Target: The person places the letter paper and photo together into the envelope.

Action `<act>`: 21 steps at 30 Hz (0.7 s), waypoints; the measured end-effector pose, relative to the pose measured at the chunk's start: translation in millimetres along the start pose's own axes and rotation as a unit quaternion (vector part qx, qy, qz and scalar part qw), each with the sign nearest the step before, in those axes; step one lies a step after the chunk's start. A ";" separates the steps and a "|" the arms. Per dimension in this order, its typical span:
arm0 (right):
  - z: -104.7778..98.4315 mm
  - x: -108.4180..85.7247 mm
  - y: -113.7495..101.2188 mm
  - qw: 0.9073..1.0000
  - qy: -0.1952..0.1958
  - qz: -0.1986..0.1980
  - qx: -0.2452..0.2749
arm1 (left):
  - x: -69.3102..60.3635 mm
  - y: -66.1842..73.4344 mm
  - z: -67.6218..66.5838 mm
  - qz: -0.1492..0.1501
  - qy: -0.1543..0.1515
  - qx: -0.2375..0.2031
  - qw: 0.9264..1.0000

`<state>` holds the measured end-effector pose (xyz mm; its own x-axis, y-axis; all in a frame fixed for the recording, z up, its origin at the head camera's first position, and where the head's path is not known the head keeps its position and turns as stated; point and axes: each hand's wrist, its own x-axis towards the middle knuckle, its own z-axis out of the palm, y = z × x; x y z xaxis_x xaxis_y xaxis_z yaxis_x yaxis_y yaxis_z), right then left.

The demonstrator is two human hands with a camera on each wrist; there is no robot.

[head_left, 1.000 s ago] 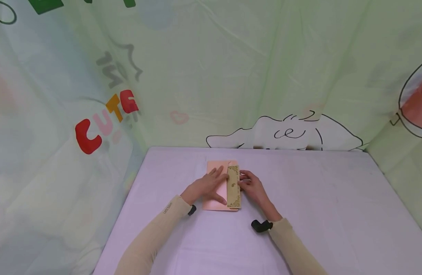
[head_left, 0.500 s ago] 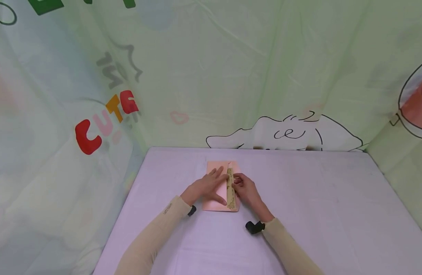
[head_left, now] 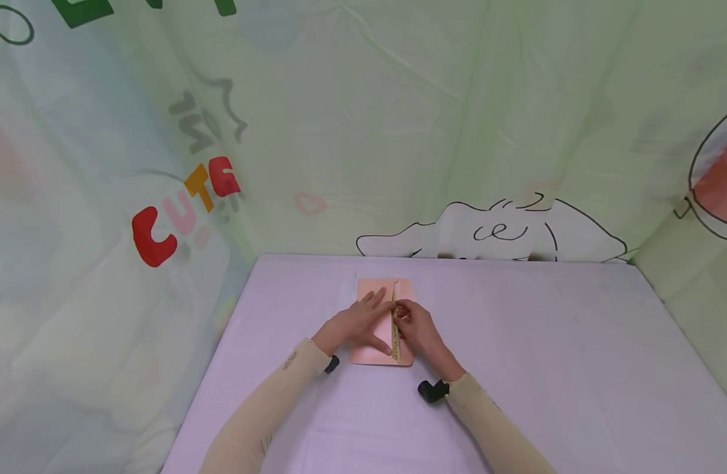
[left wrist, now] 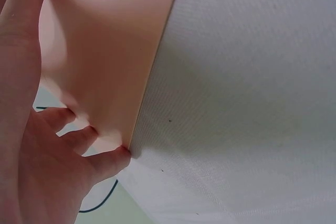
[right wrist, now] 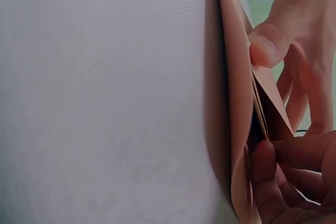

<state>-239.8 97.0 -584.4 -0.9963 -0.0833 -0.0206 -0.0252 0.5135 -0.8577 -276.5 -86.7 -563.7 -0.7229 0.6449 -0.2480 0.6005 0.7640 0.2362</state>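
A pink paper envelope (head_left: pixel 406 289) lies flat on the table, its long side opening bulging a little in the right wrist view. A patterned gold card (head_left: pixel 395 345) sits mostly inside it, only a narrow strip showing. My left hand (head_left: pixel 358 322) rests on the envelope with spread fingers; its thumb touches the opening's edge in the right wrist view. In the left wrist view, several fingertips lie along the envelope's edge (left wrist: pixel 139 98). Between thumb and forefinger, my right hand (head_left: pixel 418 327) pinches the card's outer edge (right wrist: pixel 261 109) close to the opening.
A pale lilac cloth covers the table (head_left: pixel 547 342), which stretches away to both sides of the envelope. Behind it hangs a printed curtain (head_left: pixel 399 131) with letters and drawings. Black wrist cameras (head_left: pixel 433 392) sit beneath the sleeves.
My right hand has moved left and pushed the gold card deeper into the envelope, so its visible strip has narrowed. The left hand has stayed in place on the envelope.
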 end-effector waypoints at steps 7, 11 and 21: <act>4.7 0.5 -2.6 0.999 0.019 -0.029 -0.025 | 0.9 1.1 -1.1 0.005 -0.002 0.001 1.000; 5.8 0.6 -4.9 0.999 0.023 -0.024 -0.030 | 1.1 1.7 -2.2 0.003 0.000 0.001 1.000; -8.8 -5.2 -1.5 1.000 0.012 -0.006 -0.028 | -4.2 6.8 -2.2 -0.003 -0.002 0.003 1.000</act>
<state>-235.3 104.2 -578.4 -0.9976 -0.0699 0.0023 -0.0411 0.5596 -0.8278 -270.1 -84.3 -559.0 -0.7258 0.6397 -0.2529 0.5978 0.7685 0.2282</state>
